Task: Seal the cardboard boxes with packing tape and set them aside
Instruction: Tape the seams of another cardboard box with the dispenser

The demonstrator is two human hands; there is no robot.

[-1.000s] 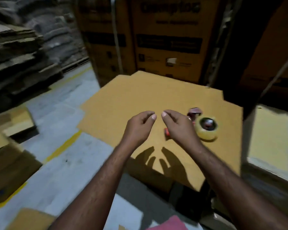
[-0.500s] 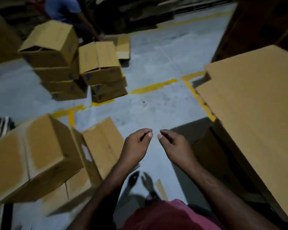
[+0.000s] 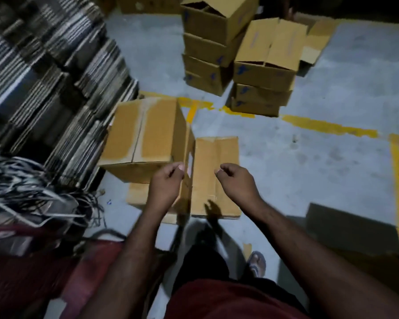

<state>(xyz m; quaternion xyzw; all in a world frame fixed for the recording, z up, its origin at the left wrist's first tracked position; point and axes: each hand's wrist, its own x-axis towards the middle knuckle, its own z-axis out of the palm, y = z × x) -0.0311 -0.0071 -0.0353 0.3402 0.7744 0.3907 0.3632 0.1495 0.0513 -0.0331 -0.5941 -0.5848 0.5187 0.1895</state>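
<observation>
Head view, dim light, some blur. Both forearms reach out over the grey concrete floor (image 3: pixel 309 162). The left hand (image 3: pixel 168 183) has its fingers curled, thumb close to the forefinger, right in front of the upright flap (image 3: pixel 189 155) of a cardboard box (image 3: pixel 145 132); cannot tell whether it pinches the flap or only hovers before it. The right hand (image 3: pixel 237 183) is clenched loosely on nothing, apart from the left, above a flattened carton (image 3: pixel 217 171). The cardboard box lies on the floor just ahead of the left hand, its top seam under a glossy band of tape, resting partly on the flattened carton. Behind it stand two stacks of open boxes (image 3: pixel 264 65), near a yellow floor line (image 3: pixel 327 127). At left, tall piles of flat cardboard (image 3: pixel 51 65) and a tangle of strapping (image 3: pixel 25 180). A sandalled foot (image 3: pixel 257 263) shows below the right arm.
</observation>
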